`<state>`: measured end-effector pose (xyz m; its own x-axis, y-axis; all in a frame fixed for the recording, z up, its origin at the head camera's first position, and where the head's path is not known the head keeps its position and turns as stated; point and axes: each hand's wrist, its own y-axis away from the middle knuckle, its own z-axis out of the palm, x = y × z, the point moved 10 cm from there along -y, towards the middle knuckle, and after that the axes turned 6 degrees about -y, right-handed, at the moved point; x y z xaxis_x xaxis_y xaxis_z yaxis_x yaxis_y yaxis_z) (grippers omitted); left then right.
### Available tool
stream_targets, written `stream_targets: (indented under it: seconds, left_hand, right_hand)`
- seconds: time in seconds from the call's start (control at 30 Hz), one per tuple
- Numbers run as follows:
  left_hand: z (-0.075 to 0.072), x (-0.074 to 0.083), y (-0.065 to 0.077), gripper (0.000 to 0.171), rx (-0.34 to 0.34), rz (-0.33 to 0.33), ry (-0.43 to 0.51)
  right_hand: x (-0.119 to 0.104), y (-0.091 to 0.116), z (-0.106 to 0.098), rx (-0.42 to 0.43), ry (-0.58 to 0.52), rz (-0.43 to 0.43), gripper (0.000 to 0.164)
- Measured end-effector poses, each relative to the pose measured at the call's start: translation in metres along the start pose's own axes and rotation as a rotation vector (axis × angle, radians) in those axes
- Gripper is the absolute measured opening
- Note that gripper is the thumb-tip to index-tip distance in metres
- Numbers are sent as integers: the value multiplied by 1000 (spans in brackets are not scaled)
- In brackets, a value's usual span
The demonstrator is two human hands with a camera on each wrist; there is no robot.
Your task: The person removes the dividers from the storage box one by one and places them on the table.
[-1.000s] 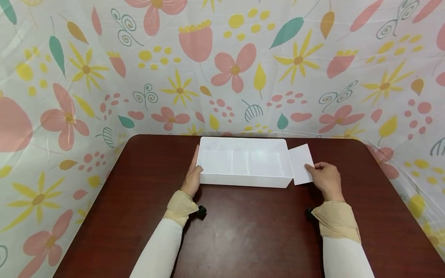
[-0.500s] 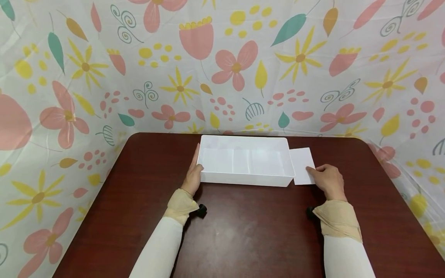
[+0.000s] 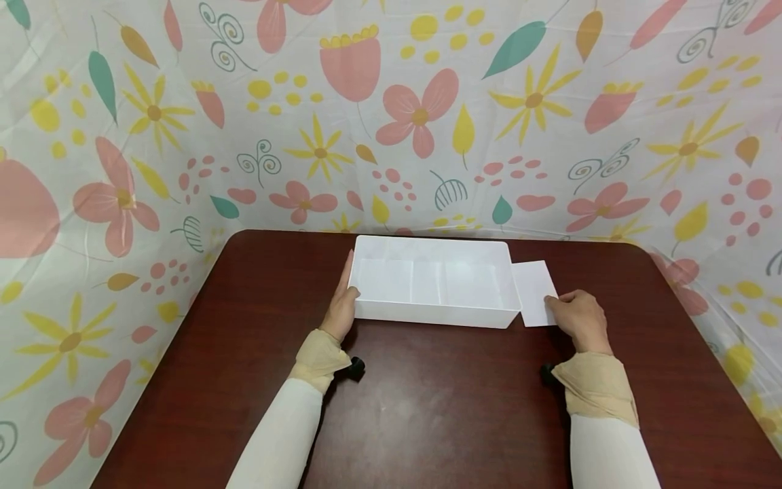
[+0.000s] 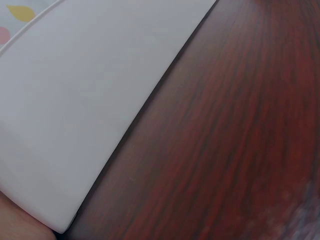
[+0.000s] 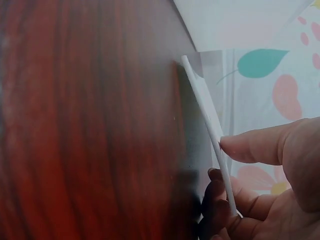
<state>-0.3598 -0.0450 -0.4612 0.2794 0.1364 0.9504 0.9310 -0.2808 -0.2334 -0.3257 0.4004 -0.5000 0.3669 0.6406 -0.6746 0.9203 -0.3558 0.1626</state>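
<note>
A long white open-topped tray stands near the back of the table, with faint lines across its floor. At its left end, my left hand holds the side wall, thumb at the rim and fingers along the outside. In the left wrist view the tray's front wall fills the upper left, and only a bit of the hand shows at the lower corner. My right hand pinches a thin white rectangular panel by its right edge, thumb on top and fingers beneath. The panel lies tilted beside the tray's right end, near or touching it.
The dark red-brown wooden table spreads out in front of the tray and to both sides. A floral curtain hangs close behind the table's back edge. Dark wrist-worn devices sit under both wrists.
The white panel has turned slightly clockwise, so its far edge is more level, and the right hand has shifted a little right with it. The left hand keeps its hold on the tray.
</note>
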Motion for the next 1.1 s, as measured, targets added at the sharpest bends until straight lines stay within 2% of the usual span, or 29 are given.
stream_targets:
  seconds: [0.43,0.87,1.1]
  left_hand:
    - [0,3,0,81,8,26,12]
    - [-1,1,-2,81,4,27,4]
    - [0,0,-2,81,-10,34,31]
  right_hand:
    - [3,-2,1,-14,22,6,58]
    - [2,-3,0,-1,37,14,58]
    - [-3,-1,-1,25,23,-6,57]
